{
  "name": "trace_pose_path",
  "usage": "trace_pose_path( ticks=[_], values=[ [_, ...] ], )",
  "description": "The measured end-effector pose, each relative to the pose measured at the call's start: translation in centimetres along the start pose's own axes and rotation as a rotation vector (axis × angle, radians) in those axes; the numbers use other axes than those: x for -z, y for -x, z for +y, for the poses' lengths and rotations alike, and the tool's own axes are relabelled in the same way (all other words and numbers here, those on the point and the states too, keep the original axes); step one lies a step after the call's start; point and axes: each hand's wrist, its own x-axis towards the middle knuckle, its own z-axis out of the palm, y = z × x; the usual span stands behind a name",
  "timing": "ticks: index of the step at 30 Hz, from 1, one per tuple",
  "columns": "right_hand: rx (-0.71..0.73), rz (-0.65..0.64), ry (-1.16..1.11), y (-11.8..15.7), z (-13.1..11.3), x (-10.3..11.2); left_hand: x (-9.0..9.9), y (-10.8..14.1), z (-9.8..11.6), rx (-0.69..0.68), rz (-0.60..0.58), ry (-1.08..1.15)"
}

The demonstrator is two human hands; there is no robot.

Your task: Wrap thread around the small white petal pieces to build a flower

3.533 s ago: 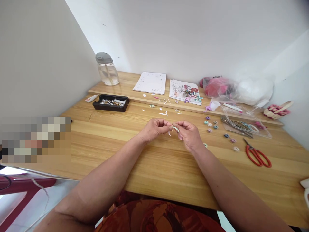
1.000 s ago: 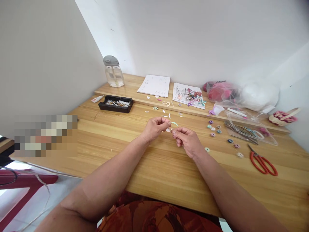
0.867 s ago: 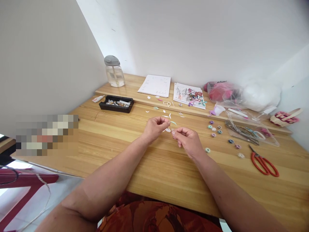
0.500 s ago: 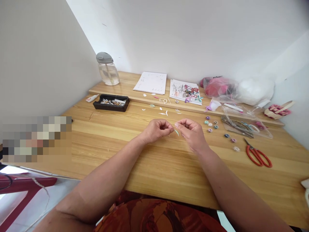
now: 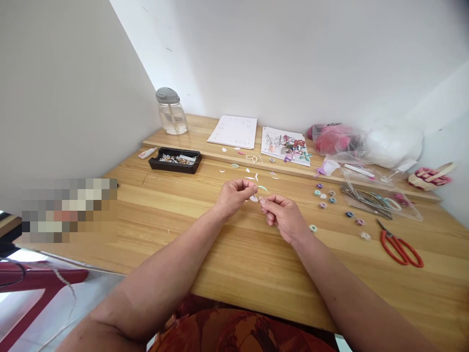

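Observation:
My left hand (image 5: 236, 195) is raised above the table, thumb and forefinger pinched together. A thin green curved strip (image 5: 263, 188) sticks out from its fingertips to the right. Just below those fingertips shows a small white petal-shaped piece (image 5: 254, 198); whether it is held or lies on the table I cannot tell. Close by on the right, my right hand (image 5: 282, 212) is closed in a pinch, its fingertips pointing at the left ones. What sits between its fingers is too small to name. Several small white cut pieces (image 5: 248, 170) lie beyond the hands.
Scissors (image 5: 401, 247) with red handles and several thread bobbins (image 5: 350, 214) lie to the right. A black tray (image 5: 175, 166) of beads stands at the left, a water bottle (image 5: 171, 115) behind it. Papers (image 5: 234, 131) rest on the raised back ledge, near a small basket (image 5: 427, 178).
The view has shifted slightly. My right hand has dropped lower and its fingers have curled in more. The green strip now lies more level, and a pale green bobbin shows beside my right wrist.

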Motion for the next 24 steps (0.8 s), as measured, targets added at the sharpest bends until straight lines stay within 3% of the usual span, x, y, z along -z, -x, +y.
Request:
trace_pose_path(
  ticks=[4, 8, 12, 15, 21, 24],
  values=[
    [0.239, 0.051, 0.269, 0.6, -0.3, -0.4, -0.1, -0.1, -0.2, -0.064, 0.051, -0.185],
    [0.373, 0.073, 0.351, 0.8, -1.2, 0.0, -0.2, 0.2, -0.1, -0.102, -0.09, -0.354],
    [0.268, 0.095, 0.182, 0.1, -1.8, 0.9, -0.4, 0.7, 0.3, -0.087, -0.275, -0.322],
    [0.171, 0.097, 0.037, -0.5, -1.7, 1.3, -0.3, 0.9, 0.5, -0.039, -0.334, -0.217],
    [-0.093, 0.009, -0.173, -0.6, -1.2, 1.1, -0.1, 0.6, 0.8, -0.027, -0.225, -0.052],
    [-0.138, -0.041, -0.189, -0.2, -0.9, 0.5, 0.0, 0.4, 0.6, -0.028, -0.137, -0.015]
  ],
)
